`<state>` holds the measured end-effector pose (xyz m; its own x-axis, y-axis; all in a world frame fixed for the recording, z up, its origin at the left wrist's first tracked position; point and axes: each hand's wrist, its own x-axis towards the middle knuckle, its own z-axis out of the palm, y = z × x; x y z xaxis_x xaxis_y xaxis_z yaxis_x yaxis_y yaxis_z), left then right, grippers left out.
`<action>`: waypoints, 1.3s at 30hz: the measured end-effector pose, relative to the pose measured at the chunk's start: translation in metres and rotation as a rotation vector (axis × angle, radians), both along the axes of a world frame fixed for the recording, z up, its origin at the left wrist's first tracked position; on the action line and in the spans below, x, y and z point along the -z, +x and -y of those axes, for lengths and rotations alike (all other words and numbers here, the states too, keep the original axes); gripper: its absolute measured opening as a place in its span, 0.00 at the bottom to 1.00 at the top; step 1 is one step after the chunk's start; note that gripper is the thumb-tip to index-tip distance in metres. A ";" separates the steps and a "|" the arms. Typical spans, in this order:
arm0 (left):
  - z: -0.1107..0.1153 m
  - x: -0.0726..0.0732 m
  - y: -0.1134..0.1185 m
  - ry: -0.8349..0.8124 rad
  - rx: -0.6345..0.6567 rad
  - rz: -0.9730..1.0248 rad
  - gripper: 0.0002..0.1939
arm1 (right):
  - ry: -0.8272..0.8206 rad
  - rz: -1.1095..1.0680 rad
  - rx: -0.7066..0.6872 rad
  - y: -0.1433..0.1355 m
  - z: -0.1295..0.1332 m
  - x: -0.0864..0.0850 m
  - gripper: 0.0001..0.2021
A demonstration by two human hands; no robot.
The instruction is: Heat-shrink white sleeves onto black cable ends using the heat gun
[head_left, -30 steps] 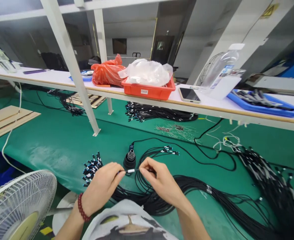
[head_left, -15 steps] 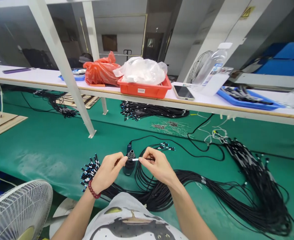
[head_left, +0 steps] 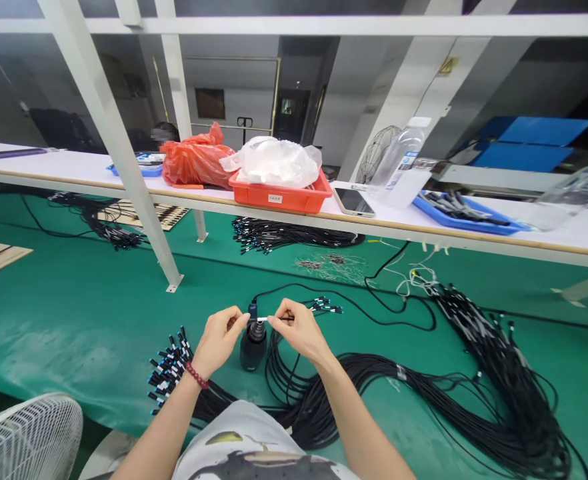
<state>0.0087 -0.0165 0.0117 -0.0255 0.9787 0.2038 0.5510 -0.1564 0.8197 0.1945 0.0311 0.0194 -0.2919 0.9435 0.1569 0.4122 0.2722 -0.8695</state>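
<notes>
My left hand (head_left: 219, 341) pinches one end of a thin black cable, thumb against forefinger. A short way along, my right hand (head_left: 301, 331) pinches the same cable, keeping it level. Between my fingertips shows a white sleeve (head_left: 263, 319) on the cable. Right under it stands a black heat gun (head_left: 253, 352), upright, its metal nozzle pointing up at the sleeve. Left of the gun, beside my left wrist, lies a bunch of cable ends (head_left: 170, 367) with white and blue tips. A thick bundle of black cables (head_left: 319, 403) runs beneath my right forearm.
More cables lie on the green bench (head_left: 84, 313), at the right and under the shelf (head_left: 184, 198). A red tray (head_left: 279, 198), a phone (head_left: 354, 201), a bottle (head_left: 407, 150) and a blue tray (head_left: 467, 217) stand on the shelf. A fan (head_left: 34, 437) is at lower left.
The view has tilted up and shifted. My hands have carried the cable from in front of the nozzle to just over its mouth. Both pinches have stayed closed.
</notes>
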 end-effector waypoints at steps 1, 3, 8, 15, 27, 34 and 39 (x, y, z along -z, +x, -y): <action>-0.001 0.003 -0.001 -0.005 0.000 -0.002 0.23 | -0.004 0.007 0.003 -0.001 -0.001 0.001 0.10; -0.003 0.007 -0.002 -0.008 -0.003 -0.002 0.22 | -0.014 0.018 0.004 -0.002 -0.002 0.004 0.10; -0.003 0.013 -0.003 0.022 -0.019 0.018 0.19 | -0.007 0.029 0.000 -0.003 -0.004 0.010 0.09; -0.005 0.012 -0.002 0.031 -0.010 0.045 0.15 | -0.004 0.024 0.003 -0.002 -0.006 0.011 0.08; -0.005 0.009 -0.001 0.000 -0.002 0.036 0.12 | 0.030 0.104 -0.092 0.010 -0.003 0.004 0.11; -0.003 0.004 0.001 -0.053 0.008 -0.100 0.25 | 0.029 0.057 -0.102 0.010 -0.002 0.002 0.10; -0.006 0.008 -0.002 -0.017 0.010 -0.005 0.22 | 0.070 0.080 -0.002 0.007 -0.002 0.000 0.10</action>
